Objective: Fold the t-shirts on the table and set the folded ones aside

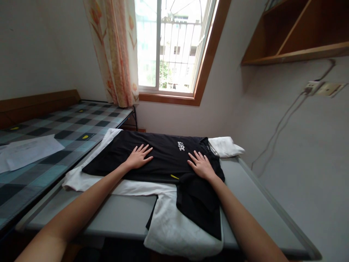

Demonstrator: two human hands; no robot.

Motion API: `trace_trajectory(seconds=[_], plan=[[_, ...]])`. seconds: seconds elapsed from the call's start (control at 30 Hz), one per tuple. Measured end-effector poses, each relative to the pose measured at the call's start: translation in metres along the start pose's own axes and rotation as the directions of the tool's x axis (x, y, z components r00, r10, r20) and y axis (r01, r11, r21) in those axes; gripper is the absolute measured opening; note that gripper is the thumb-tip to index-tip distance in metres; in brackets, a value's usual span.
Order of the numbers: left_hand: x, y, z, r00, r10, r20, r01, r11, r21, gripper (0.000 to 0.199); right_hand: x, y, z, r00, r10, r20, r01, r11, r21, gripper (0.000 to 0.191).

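Note:
A black T-shirt (pixel 160 153) with white lettering on its chest lies spread out, its collar to the right and its hem to the left. Beneath it is a white garment (pixel 177 222), showing along the near side, at the left end and past the collar. My left hand (pixel 139 156) rests flat on the middle of the black shirt with its fingers spread. Near the collar, my right hand (pixel 201 164) also lies flat on the black cloth, fingers apart. One black sleeve droops toward me over the white sleeve. A small yellow tag shows by that sleeve's seam.
The garments lie on a grey table (pixel 248 203), whose near edge the white sleeve overhangs. To the left stands a bed (pixel 68 120) with a checked cover and paper sheets (pixel 32 151). A curtain (pixel 120 54) hangs by the window; a shelf (pixel 294 52) and socket are at right.

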State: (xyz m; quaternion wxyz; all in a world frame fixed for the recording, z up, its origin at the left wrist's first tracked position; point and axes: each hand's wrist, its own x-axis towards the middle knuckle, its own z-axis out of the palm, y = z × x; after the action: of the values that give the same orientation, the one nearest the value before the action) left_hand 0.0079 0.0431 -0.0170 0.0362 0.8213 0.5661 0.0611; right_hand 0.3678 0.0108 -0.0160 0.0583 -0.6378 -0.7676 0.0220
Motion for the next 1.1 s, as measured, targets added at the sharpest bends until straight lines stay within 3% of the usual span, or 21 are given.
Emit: trace_trajectory(seconds=[0.17,0.23,0.3,0.4,0.57,0.73,0.83,0.93,1.03,1.1], plan=[[-0.003,-0.004,0.002,0.986,0.062,-0.152,-0.075,0.994,-0.078,0.057,-0.004,0.026,-0.001,0.968,-0.093,-0.231,0.155,0.950,0.270,0.049],[-0.006,-0.002,0.000,0.963,0.145,-0.226,-0.176,0.977,-0.123,0.048,-0.003,0.039,-0.003,0.940,-0.039,-0.340,0.179,0.904,0.389,0.043],[-0.010,0.004,-0.004,0.930,0.246,-0.273,-0.297,0.941,-0.163,0.041,-0.002,0.050,-0.005,0.909,0.098,-0.405,0.120,0.869,0.479,0.040],[-0.016,0.022,-0.010,0.886,0.360,-0.293,-0.427,0.879,-0.211,0.034,0.001,0.060,-0.003,0.886,0.228,-0.403,0.034,0.836,0.548,0.036],[-0.011,0.066,-0.019,0.825,0.529,-0.200,-0.565,0.767,-0.304,0.033,0.003,0.061,0.005,0.918,0.152,-0.366,0.031,0.893,0.449,0.031],[0.006,0.113,-0.031,0.764,0.629,-0.143,-0.613,0.641,-0.462,0.044,0.004,0.063,0.008,0.934,0.129,-0.332,0.034,0.896,0.443,0.030],[0.013,0.134,-0.034,0.726,0.685,-0.058,-0.645,0.650,-0.401,0.050,0.003,0.065,0.007,0.939,0.119,-0.324,0.042,0.893,0.448,0.030],[0.015,0.145,-0.028,0.724,0.690,0.006,-0.655,0.689,-0.309,0.055,0.003,0.066,0.007,0.941,0.119,-0.317,0.036,0.896,0.443,0.029],[0.009,0.148,-0.018,0.725,0.688,-0.036,-0.673,0.696,-0.252,0.059,0.003,0.065,0.007,0.942,0.120,-0.312,0.026,0.904,0.426,0.029],[0.004,0.148,-0.013,0.695,0.713,-0.093,-0.714,0.669,-0.208,0.066,0.002,0.064,0.006,0.944,0.119,-0.309,0.018,0.913,0.408,0.029]])
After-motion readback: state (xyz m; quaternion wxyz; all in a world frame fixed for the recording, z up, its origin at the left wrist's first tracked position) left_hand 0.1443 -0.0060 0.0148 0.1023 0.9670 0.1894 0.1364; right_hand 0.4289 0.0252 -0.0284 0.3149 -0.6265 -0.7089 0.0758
